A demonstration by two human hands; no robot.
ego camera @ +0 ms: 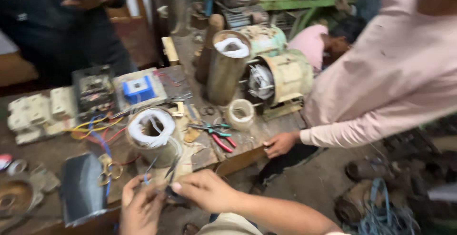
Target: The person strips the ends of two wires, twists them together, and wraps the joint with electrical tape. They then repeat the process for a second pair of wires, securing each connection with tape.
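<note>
Working at the near edge of the wooden bench: left hand and right hand together pinch a small dark tool, blurred, beside thin wires from one stator with white windings. Count: two upright wound cylinders, the second a tall stator; one tape roll; one pair of pliers, red and green handles. One blue square box mid-bench. A co-worker's hand rests on the bench edge. Open floor lies to the right.

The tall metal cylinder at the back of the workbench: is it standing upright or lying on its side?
Upright. The tall metal cylinder stands on end on the workbench, open top up, with white windings showing inside.
</note>
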